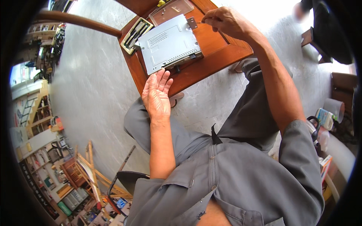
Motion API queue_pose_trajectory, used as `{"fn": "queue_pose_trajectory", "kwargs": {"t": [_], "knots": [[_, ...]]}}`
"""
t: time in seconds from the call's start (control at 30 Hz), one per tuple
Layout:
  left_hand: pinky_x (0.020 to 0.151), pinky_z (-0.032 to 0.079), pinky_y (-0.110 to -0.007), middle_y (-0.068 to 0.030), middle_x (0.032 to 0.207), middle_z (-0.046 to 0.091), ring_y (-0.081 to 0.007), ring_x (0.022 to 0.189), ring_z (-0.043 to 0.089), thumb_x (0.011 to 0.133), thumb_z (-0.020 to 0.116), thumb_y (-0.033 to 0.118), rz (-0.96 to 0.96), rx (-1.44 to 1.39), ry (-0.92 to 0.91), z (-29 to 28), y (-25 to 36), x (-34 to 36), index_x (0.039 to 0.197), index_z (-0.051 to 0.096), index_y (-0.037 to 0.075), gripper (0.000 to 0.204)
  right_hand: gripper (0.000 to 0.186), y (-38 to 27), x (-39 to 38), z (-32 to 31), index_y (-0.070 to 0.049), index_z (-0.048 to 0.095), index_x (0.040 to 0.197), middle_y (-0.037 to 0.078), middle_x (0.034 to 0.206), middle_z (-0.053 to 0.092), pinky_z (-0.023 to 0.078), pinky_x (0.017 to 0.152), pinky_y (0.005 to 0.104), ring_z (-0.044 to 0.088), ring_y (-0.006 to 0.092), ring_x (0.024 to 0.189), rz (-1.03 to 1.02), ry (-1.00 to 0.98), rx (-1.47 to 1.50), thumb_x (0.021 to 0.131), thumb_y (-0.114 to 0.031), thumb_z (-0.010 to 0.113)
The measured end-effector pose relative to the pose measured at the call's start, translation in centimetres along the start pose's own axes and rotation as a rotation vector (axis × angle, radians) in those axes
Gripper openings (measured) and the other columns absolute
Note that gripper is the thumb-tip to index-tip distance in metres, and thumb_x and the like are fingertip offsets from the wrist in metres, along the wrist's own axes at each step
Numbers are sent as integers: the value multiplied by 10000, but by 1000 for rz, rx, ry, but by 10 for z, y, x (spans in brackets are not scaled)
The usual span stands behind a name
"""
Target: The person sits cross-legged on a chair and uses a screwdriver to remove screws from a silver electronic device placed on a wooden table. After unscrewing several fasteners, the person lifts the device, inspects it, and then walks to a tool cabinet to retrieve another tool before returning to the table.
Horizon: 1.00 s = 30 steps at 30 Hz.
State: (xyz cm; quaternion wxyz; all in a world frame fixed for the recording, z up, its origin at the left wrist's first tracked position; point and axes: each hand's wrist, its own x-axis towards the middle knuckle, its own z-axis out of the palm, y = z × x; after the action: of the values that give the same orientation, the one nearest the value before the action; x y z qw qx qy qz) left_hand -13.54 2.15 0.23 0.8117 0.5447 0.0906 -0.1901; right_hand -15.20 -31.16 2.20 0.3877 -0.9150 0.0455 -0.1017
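Observation:
A silver metal case with perforated panels and side brackets lies on a wooden chair or low table. My left hand is palm up at its near left corner, fingertips touching the edge, fingers slightly curled and apart. Beside the far right bracket, my right hand has its fingertips pinched together on something too small to make out. A cream tray of dark tools sits left of the case, and a clear plastic box with small parts lies behind it.
My bent knees flank the wooden surface. Crowded shelves and leaning timber fill the left side over grey flooring. At right are a dark, partly blurred shape, a translucent container and other clutter.

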Motion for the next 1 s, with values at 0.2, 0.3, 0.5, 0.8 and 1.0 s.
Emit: {"fn": "queue_pose_trajectory", "kwargs": {"t": [0.2, 0.3, 0.5, 0.8, 1.0], "knots": [[966, 584, -434, -161, 1196, 714, -279, 1135, 692, 1029, 640, 195, 14, 84, 57, -1, 5, 5, 1190, 625, 0, 253, 212, 3, -16, 12, -13, 760, 1111, 181, 923, 760, 615, 745, 348, 731, 260, 755, -14, -30, -44, 996, -104, 608], [967, 581, -429, -145, 1171, 714, -266, 1120, 689, 1030, 636, 191, 6, 59, 83, -1, 5, 6, 1178, 625, 1, 241, 203, 4, -16, 15, -10, 763, 1099, 190, 935, 761, 611, 756, 359, 738, 274, 782, -124, 0, 29, 975, -72, 616], [992, 564, -420, -121, 1176, 705, -245, 1135, 668, 1034, 628, 194, -17, 57, 89, 0, 7, 4, 1177, 636, 7, 236, 151, -5, -10, 11, -25, 787, 990, 157, 867, 761, 590, 750, 374, 741, 274, 785, -162, -1, 13, 935, -40, 647], [1027, 550, -426, -112, 1200, 710, -241, 1161, 659, 1032, 625, 164, -64, 12, 66, 0, 10, 3, 1186, 644, 15, 215, 111, -7, -2, 22, -51, 788, 970, 143, 852, 757, 595, 730, 388, 743, 290, 794, -160, 44, -52, 898, -60, 704], [1030, 549, -432, -119, 1232, 702, -249, 1168, 657, 1025, 634, 154, -66, 3, 61, -3, 9, 5, 1206, 641, 6, 235, 104, -9, -7, 21, -31, 789, 983, 149, 852, 766, 608, 724, 368, 753, 264, 762, -180, 51, -54, 926, -42, 703]]}}
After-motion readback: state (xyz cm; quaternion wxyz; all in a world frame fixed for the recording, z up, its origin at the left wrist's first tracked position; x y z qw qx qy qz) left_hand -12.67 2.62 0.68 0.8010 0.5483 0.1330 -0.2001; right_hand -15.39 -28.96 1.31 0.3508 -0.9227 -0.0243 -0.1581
